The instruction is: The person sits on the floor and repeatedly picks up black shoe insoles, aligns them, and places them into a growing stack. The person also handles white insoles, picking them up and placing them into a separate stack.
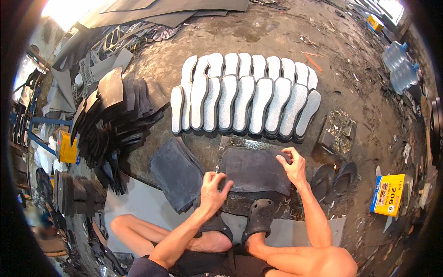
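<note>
Both hands are pinching the dark rubber sheet (pixel 255 170): your left hand (pixel 213 191) at its near-left edge, your right hand (pixel 292 166) at its far-right corner, just short of the row of soles (pixel 244 102).

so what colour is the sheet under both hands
Dark grey sheet, plain with no pattern, seen best in the head view.

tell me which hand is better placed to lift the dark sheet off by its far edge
Right, probably. The right hand already rests on the dark sheet at its far right corner; the left hand sits at the near left edge.
</note>
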Demonstrator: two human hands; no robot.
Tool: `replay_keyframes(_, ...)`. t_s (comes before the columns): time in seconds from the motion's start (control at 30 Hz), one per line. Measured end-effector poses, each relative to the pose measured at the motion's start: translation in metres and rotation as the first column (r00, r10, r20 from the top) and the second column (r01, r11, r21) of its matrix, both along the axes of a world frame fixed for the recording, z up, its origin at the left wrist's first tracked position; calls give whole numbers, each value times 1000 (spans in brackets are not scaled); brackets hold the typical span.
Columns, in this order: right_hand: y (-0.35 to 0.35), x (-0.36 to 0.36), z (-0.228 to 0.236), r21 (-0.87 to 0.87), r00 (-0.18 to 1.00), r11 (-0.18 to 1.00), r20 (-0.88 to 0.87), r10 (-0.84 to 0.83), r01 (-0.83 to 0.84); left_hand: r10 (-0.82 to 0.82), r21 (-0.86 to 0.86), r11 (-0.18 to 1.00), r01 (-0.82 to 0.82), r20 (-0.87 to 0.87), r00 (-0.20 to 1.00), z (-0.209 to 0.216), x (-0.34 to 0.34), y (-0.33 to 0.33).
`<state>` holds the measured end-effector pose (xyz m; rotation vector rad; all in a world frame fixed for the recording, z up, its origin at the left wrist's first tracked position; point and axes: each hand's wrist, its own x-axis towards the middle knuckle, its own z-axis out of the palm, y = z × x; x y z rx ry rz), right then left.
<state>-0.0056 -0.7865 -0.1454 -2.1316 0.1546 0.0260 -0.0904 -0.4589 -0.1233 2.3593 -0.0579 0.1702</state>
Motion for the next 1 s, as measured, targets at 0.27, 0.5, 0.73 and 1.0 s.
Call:
replay_keyframes(0.27,4,-25,8,-95,999,995,44,18,-13,451,159,862,-481,191,872,-62,213,100)
replay_keyframes(0.5,-13,-38,9,-70,994,991,2,-112,112,469,41,879,-474,-250,847,-43,263,103)
replay_keyframes(0.73,-7,-24,35,-59,981,988,144,-131,140,109,-570,731,-375,-445,889,34,277,111)
replay_keyframes(1.0,59,21,54,651,923,751,-212,320,-111,104,-804,308,-509,-504,858,63,266,117)
